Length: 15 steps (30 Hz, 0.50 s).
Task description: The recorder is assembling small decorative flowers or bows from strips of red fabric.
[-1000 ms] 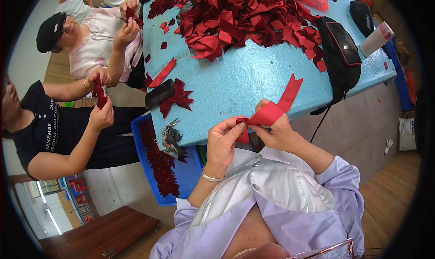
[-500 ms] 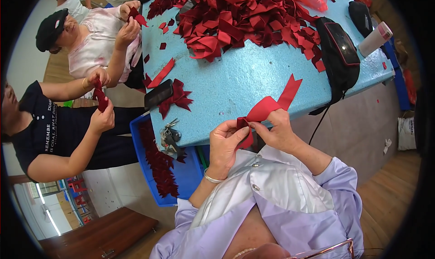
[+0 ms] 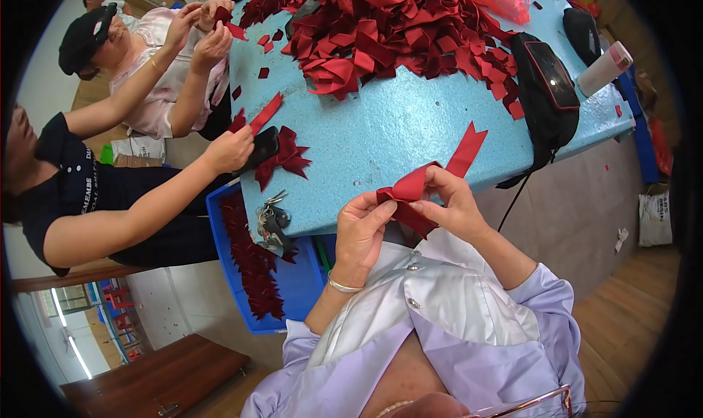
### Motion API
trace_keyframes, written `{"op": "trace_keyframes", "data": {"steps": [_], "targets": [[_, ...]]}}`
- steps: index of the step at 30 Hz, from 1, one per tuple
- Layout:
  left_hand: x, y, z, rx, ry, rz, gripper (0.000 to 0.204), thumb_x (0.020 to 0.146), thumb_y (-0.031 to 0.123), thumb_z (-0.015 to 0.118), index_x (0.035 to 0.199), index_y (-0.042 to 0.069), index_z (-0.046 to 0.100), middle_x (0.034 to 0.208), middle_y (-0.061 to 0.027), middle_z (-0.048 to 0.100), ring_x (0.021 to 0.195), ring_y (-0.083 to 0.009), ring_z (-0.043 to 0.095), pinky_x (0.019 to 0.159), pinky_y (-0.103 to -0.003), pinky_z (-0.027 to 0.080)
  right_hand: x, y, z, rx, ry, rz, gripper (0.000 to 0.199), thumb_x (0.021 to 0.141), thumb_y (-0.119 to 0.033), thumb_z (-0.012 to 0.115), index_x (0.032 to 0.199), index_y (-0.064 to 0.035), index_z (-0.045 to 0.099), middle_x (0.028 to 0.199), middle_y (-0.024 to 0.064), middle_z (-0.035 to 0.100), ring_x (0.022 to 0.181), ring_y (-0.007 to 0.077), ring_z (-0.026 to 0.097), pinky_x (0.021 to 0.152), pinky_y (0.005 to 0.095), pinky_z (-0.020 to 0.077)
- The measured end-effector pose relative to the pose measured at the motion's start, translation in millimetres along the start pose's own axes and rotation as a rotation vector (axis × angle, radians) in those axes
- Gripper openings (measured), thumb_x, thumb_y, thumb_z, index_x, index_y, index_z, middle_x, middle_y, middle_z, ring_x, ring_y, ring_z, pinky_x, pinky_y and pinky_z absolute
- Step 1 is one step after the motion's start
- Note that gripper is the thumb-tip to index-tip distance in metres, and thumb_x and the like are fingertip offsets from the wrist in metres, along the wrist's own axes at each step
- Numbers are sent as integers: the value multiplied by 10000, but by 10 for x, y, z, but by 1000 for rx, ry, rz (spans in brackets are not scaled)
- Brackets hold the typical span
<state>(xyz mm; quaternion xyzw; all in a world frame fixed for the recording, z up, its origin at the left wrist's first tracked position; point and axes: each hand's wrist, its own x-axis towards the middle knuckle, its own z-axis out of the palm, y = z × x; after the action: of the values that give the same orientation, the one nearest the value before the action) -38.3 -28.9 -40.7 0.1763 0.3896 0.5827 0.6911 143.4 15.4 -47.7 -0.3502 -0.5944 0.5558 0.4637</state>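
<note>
Between my two hands, just past the near edge of the blue table [image 3: 410, 125], is a red ribbon [image 3: 410, 184] folded into a loop. My left hand [image 3: 362, 228] pinches the gathered part of it between thumb and fingers. On the loop's right side, my right hand [image 3: 455, 202] grips the ribbon with thumb and forefinger. One notched ribbon tail sticks up to the right over the table, and another end hangs below the fingers. The exact spot where the fingertips press is partly hidden by the folds.
A heap of red ribbon pieces [image 3: 395, 37] covers the far table. A black bag [image 3: 545, 88] and pink-white bottle [image 3: 605, 69] stand right. Keys [image 3: 272, 220] lie at the near left corner, above a blue bin [image 3: 307, 279] of ribbon bows. Two people work ribbons at left.
My right hand has drawn the loop down and tighter, and the lower ribbon end now shows more. The nearer co-worker's hand has reached to the ribbons by the phone on the table.
</note>
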Motion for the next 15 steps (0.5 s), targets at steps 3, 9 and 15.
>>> {"op": "trace_keyframes", "data": {"steps": [3,9,15], "targets": [[-1,1,-4,18,-13,-7,171,860,-50,670,1031,-37,670,956,-98,707,829,-136,660,784,-262,533,20,-68,18,310,-132,279,257,828,-41,724,1069,-1,647,1008,22,649,947,114,613,865,283,491],[-18,-21,-47,80,-18,42,155,873,-46,657,1027,-24,667,974,-103,705,851,-150,667,790,-276,542,33,-42,82,343,-113,272,223,848,-32,707,1060,11,651,995,27,657,952,117,621,884,281,496],[-40,-14,10,196,36,133,149,880,-46,651,1026,-18,662,973,-97,701,846,-154,668,781,-280,547,54,-28,135,417,-85,257,206,848,-17,702,1046,15,655,985,29,661,936,115,622,872,280,499]]}}
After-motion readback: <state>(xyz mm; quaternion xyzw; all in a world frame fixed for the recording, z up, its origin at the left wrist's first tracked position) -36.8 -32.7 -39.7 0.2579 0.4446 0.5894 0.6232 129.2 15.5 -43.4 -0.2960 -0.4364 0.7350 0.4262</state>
